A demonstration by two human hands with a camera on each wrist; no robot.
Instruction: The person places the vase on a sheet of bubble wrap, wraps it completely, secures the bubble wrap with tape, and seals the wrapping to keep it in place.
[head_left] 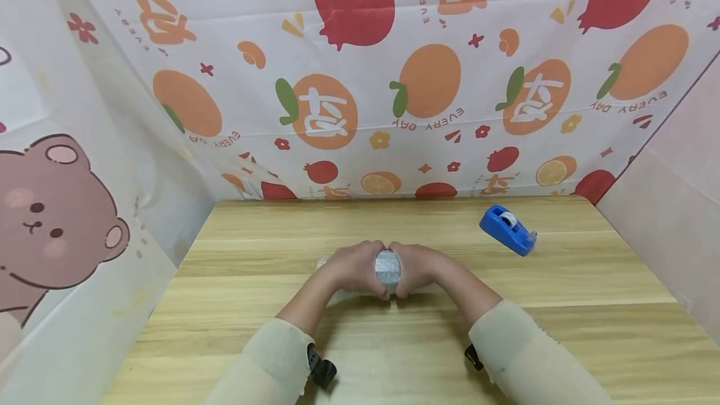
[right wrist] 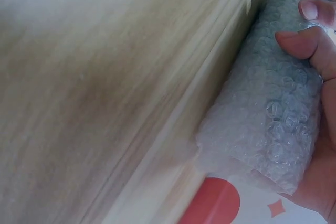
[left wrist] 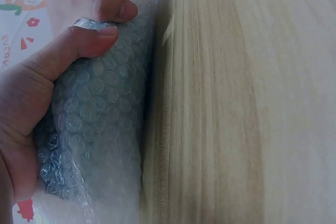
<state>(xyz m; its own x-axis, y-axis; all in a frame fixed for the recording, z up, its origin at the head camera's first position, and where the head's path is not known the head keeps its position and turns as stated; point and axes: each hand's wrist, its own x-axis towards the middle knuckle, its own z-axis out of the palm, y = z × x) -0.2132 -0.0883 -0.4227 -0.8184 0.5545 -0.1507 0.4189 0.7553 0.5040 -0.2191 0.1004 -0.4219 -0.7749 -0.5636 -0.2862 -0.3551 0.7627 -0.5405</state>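
Observation:
A roll-shaped bubble-wrap bundle (head_left: 388, 267) lies crosswise on the wooden table, its layers clear and bluish grey. What is inside it, if anything, cannot be made out. My left hand (head_left: 357, 267) grips it from the left, with the thumb (left wrist: 92, 40) bent over the near side. From the right, my right hand (head_left: 415, 266) grips the same bundle, its thumb (right wrist: 299, 43) pressing on the bubbles. Both thumbs nearly meet at the middle. In the head view the hands hide most of the bundle.
A blue tape dispenser (head_left: 509, 230) with a roll of tape sits at the back right of the wooden table (head_left: 270, 230). Behind stands a fruit-patterned cloth (head_left: 371, 99). A bear-printed cloth (head_left: 62, 217) hangs at the left.

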